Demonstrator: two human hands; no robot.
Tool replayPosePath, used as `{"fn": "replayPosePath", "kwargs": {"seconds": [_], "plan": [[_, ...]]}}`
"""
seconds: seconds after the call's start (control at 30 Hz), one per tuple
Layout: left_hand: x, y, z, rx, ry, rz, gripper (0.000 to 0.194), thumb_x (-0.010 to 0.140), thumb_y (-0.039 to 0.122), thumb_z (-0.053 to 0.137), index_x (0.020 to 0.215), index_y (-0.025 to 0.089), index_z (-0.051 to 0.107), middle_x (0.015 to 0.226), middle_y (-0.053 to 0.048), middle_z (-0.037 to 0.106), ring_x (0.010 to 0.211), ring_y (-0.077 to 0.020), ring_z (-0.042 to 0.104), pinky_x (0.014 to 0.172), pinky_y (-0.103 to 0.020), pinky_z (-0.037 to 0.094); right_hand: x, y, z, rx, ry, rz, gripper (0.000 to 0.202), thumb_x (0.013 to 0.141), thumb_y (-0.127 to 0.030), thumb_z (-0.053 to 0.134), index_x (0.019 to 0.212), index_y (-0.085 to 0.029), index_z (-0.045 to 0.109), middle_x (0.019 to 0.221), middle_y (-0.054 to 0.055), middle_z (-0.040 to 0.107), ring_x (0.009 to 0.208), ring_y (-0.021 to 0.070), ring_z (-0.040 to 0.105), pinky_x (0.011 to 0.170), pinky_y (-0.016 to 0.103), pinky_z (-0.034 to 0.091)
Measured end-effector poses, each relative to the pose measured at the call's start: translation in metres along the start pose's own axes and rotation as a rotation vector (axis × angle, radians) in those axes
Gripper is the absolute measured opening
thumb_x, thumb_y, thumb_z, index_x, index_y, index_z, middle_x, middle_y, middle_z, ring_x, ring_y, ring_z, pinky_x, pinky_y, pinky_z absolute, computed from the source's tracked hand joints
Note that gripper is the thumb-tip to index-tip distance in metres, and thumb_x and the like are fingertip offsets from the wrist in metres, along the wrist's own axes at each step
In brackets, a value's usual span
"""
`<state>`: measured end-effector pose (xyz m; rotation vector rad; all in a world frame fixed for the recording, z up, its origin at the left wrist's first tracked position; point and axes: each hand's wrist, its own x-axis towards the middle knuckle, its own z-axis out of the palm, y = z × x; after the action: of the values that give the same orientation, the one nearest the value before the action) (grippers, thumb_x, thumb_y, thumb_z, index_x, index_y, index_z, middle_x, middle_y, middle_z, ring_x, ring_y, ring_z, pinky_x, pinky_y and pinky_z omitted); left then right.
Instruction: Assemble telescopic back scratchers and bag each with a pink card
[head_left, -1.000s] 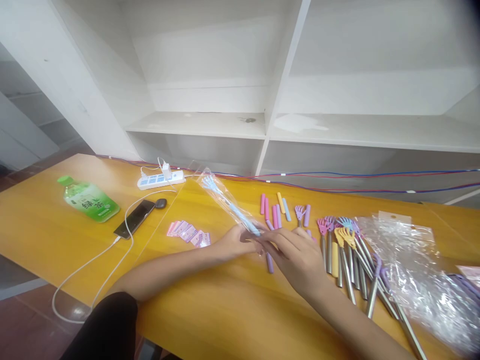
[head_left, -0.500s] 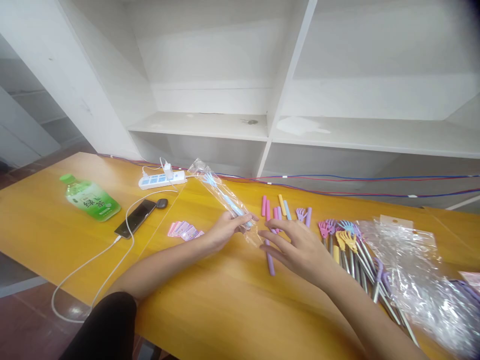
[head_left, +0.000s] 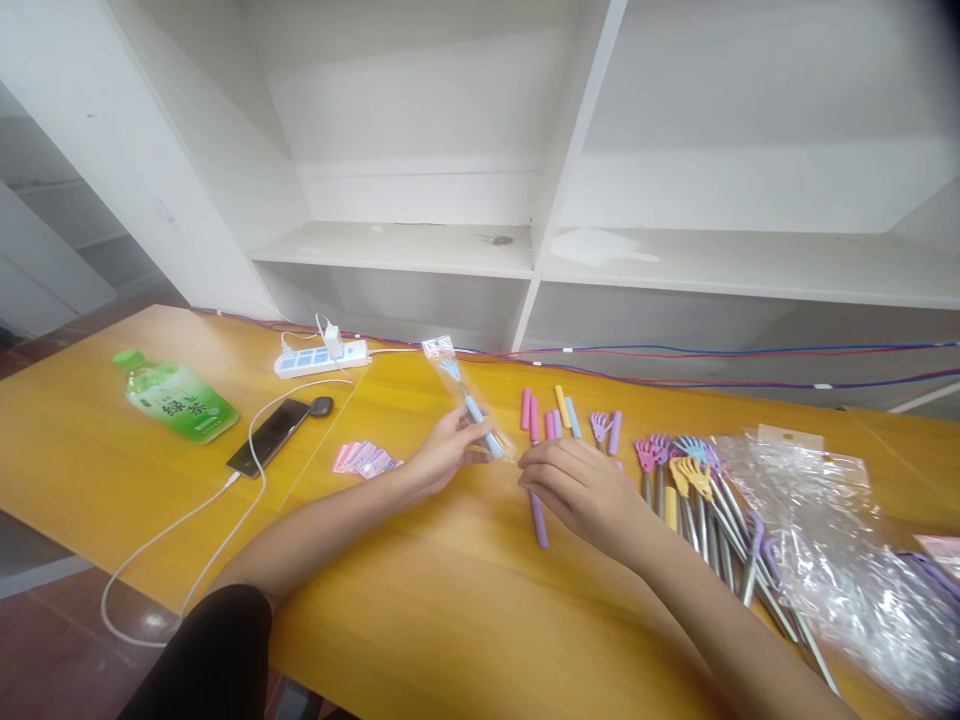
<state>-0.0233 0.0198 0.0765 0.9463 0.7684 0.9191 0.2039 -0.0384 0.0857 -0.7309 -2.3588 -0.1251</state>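
My left hand [head_left: 448, 452] is closed around a blue back scratcher [head_left: 474, 410] inside a narrow clear plastic bag [head_left: 439, 347]. The scratcher's claw end points up and away, its blue handle towards me. At the bag's lower end is my right hand [head_left: 581, 485], its fingers bent and pressed together, seemingly pinching the bag's edge; the fingertips are partly hidden. Beyond and beneath the right hand lie coloured handle tubes, among them a pink tube [head_left: 526, 408], a yellow tube [head_left: 562, 406] and a purple tube [head_left: 538, 520].
Several back scratchers [head_left: 697, 480] with metal rods lie to the right, beside a heap of clear plastic bags [head_left: 832, 540]. Small printed cards [head_left: 365, 459] lie left. Further left are a phone [head_left: 270, 437], a cable, a green bottle [head_left: 176, 395] and a power strip [head_left: 322, 358]. White shelving [head_left: 397, 247] stands behind.
The bagged scratcher has turned more upright and its far end has swung right. My right hand's fingers, spread before, have come together at the bag's lower end.
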Motion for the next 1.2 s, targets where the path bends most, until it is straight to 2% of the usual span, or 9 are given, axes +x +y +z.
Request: {"fn": "replayPosePath", "kwargs": {"seconds": [0.3, 0.57, 0.63, 0.73, 0.8, 0.9, 1.0, 1.1, 1.2], "plan": [[-0.004, -0.001, 0.002, 0.034, -0.125, -0.043, 0.071, 0.068, 0.035, 0.096, 0.128, 0.019, 0.061, 0.106, -0.008, 0.072, 0.095, -0.0202, 0.069, 0.085, -0.034, 0.055, 0.000, -0.008, 0.005, 0.228, 0.012, 0.196, 0.006, 0.103, -0.019, 0.060, 0.108, -0.021, 0.061, 0.106, 0.005, 0.068, 0.100, 0.0172, 0.061, 0.091, 0.034, 0.046], [-0.003, -0.004, -0.001, 0.065, -0.195, -0.033, 0.075, 0.073, 0.037, 0.093, 0.140, 0.024, 0.061, 0.119, -0.009, 0.071, 0.104, -0.0217, 0.068, 0.087, -0.033, 0.056, -0.001, -0.010, 0.011, 0.260, 0.082, 0.348, 0.003, 0.103, -0.022, 0.060, 0.100, -0.021, 0.060, 0.090, 0.002, 0.064, 0.082, 0.0146, 0.058, 0.077, 0.030, 0.045], [-0.003, -0.004, -0.001, 0.066, -0.185, -0.014, 0.076, 0.074, 0.038, 0.092, 0.142, 0.026, 0.060, 0.119, -0.009, 0.071, 0.103, -0.0213, 0.068, 0.086, -0.033, 0.057, -0.001, -0.008, 0.010, 0.256, 0.082, 0.324, 0.006, 0.102, -0.023, 0.064, 0.106, -0.021, 0.060, 0.094, 0.002, 0.065, 0.085, 0.0148, 0.059, 0.079, 0.030, 0.045], [-0.003, -0.004, -0.001, 0.084, -0.158, 0.009, 0.073, 0.077, 0.038, 0.090, 0.142, 0.027, 0.061, 0.116, -0.008, 0.071, 0.102, -0.0203, 0.068, 0.085, -0.032, 0.057, -0.001, -0.007, 0.007, 0.179, 0.035, 0.189, 0.023, 0.098, -0.027, 0.072, 0.119, -0.024, 0.063, 0.106, 0.004, 0.067, 0.097, 0.0175, 0.060, 0.086, 0.033, 0.042], [-0.003, -0.004, 0.000, 0.088, -0.141, 0.015, 0.071, 0.078, 0.038, 0.089, 0.142, 0.027, 0.061, 0.116, -0.008, 0.070, 0.103, -0.0203, 0.067, 0.084, -0.031, 0.057, 0.000, -0.008, 0.005, 0.100, 0.010, 0.098, 0.020, 0.098, -0.027, 0.073, 0.117, -0.027, 0.067, 0.108, 0.004, 0.067, 0.102, 0.0186, 0.059, 0.089, 0.035, 0.039], [-0.003, -0.006, 0.000, 0.083, -0.128, 0.016, 0.070, 0.078, 0.038, 0.089, 0.141, 0.027, 0.061, 0.116, -0.008, 0.069, 0.104, -0.0202, 0.067, 0.083, -0.030, 0.057, 0.001, -0.011, 0.005, 0.025, -0.001, 0.023, 0.011, 0.101, -0.019, 0.066, 0.109, -0.026, 0.070, 0.108, 0.003, 0.068, 0.105, 0.0179, 0.058, 0.092, 0.036, 0.036], [-0.003, -0.008, 0.001, 0.092, -0.121, 0.021, 0.069, 0.076, 0.040, 0.091, 0.137, 0.024, 0.063, 0.118, -0.009, 0.069, 0.103, -0.0205, 0.066, 0.082, -0.030, 0.057, -0.001, -0.013, 0.008, 0.046, -0.040, -0.042, 0.020, 0.104, -0.010, 0.056, 0.112, -0.022, 0.069, 0.108, 0.002, 0.070, 0.101, 0.0145, 0.059, 0.092, 0.036, 0.037], [-0.004, -0.010, 0.002, 0.108, -0.138, 0.038, 0.069, 0.073, 0.043, 0.092, 0.132, 0.020, 0.064, 0.123, -0.012, 0.069, 0.104, -0.0221, 0.067, 0.085, -0.031, 0.057, -0.004, -0.010, 0.013, 0.084, -0.038, -0.021, 0.023, 0.104, -0.010, 0.054, 0.118, -0.022, 0.069, 0.104, 0.003, 0.070, 0.090, 0.0129, 0.058, 0.085, 0.033, 0.040], [-0.007, -0.011, 0.004, 0.128, -0.165, 0.028, 0.073, 0.072, 0.043, 0.093, 0.133, 0.019, 0.062, 0.120, -0.012, 0.071, 0.106, -0.0233, 0.067, 0.089, -0.033, 0.055, -0.006, -0.009, 0.019, 0.128, 0.035, 0.065, 0.017, 0.103, -0.017, 0.060, 0.116, -0.022, 0.070, 0.102, 0.004, 0.070, 0.089, 0.0138, 0.060, 0.081, 0.031, 0.043]]}}
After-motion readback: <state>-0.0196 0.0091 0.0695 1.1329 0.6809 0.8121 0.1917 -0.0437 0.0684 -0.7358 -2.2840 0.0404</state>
